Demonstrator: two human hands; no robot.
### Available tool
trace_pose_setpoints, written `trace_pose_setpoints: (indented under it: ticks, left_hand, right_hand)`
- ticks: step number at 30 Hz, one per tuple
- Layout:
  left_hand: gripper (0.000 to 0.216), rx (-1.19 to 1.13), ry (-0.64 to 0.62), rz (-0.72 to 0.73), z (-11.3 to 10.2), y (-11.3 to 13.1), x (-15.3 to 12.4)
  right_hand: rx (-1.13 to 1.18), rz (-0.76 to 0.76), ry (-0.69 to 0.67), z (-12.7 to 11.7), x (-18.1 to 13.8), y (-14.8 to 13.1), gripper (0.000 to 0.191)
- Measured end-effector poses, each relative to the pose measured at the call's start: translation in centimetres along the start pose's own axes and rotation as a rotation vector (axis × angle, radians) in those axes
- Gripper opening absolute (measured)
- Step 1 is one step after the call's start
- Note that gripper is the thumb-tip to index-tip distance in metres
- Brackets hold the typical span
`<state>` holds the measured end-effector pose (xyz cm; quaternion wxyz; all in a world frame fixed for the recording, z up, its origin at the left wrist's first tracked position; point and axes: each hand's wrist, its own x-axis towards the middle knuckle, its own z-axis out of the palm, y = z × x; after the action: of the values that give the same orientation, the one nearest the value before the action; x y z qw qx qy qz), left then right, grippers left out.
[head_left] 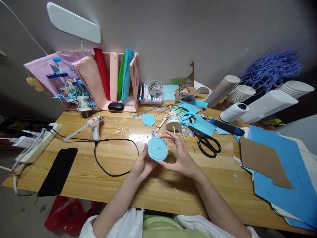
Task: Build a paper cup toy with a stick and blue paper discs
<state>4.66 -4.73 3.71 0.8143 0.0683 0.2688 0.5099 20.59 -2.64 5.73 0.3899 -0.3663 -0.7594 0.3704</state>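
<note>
Light-blue disc between both hands, round, no long axis. Left hand nearer, clamped on its left edge; right hand arched around right rim, thumb and fingers apart, grip unclear.

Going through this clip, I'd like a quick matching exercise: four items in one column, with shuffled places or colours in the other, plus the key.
Column one
1. Light-blue disc
2. Hot glue gun
3. Scissors
4. Brown cardboard piece

Column two
A. Black handles
B. Lying on a blue sheet
C. Between the left hand and the right hand
D. White body, toward the left side of the table

Pairs: 1-C, 2-D, 3-A, 4-B
</note>
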Motion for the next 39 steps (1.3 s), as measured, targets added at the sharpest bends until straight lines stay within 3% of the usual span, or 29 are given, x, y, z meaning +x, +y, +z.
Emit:
trace_pose_setpoints:
  ticks: [5,12,20,26,39]
  left_hand:
    - [0.058,0.047,-0.092,-0.023,-0.2,-0.5,0.1]
    - [0.059,0.036,-0.114,-0.026,-0.6,-0.6,0.0]
    - [0.056,0.024,-0.008,-0.003,-0.2,-0.8,-0.4]
    - [0.058,0.002,-0.005,-0.049,-0.2,-1.0,-0.7]
    - [0.051,-0.111,0.053,-0.001,-0.5,-0.7,-0.6]
  right_hand:
    - [0.066,-0.001,-0.012,-0.2,-0.3,0.0,0.092]
    - [0.105,-0.024,-0.037,-0.4,-0.4,0.0,0.095]
    - [0.296,0.005,0.023,1.6,-0.8,0.4,0.091]
    - [0.372,0.001,0.092,3.3,-1.1,0.4,0.090]
    - [0.393,0.037,0.013,3.2,-0.8,1.0,0.101]
